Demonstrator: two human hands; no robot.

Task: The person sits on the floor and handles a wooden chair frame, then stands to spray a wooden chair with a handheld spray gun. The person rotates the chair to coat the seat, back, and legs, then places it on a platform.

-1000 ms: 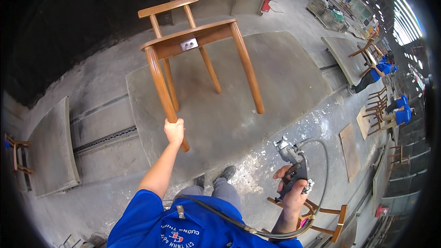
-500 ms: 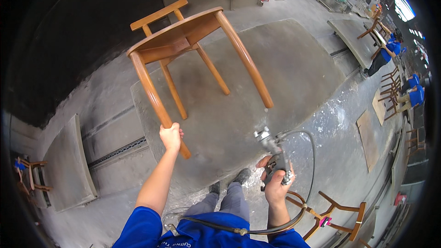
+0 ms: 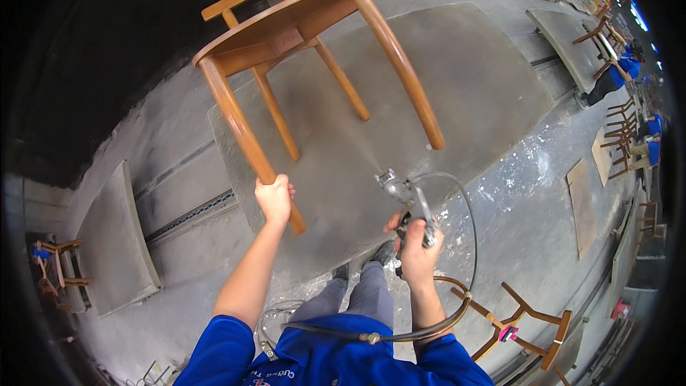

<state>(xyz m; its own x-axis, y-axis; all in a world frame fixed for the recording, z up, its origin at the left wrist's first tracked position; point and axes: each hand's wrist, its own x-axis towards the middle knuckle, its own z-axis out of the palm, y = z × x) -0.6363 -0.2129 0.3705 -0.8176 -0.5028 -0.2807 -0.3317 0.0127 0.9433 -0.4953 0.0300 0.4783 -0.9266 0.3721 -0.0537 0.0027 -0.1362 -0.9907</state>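
A brown wooden chair tilts in the air in front of me, its seat's underside and four legs showing. My left hand is closed round one of its legs near the lower end. In my right hand is a metal spray gun, its nozzle pointing up and left at the space between the legs. A faint mist fans out ahead of the nozzle. From the gun a thin hose loops down along my right forearm, and a thicker dark hose crosses my waist.
Beneath the chair lies a large grey board. Another wooden chair is on the floor at my lower right. A panel stands at the left beside a floor track. Co-workers in blue handle chairs at the far right.
The spray gun has swung left and up, toward the chair's legs, and mist is now plainer at its nozzle. My left hand keeps its hold on the chair leg. The view has shifted slightly.
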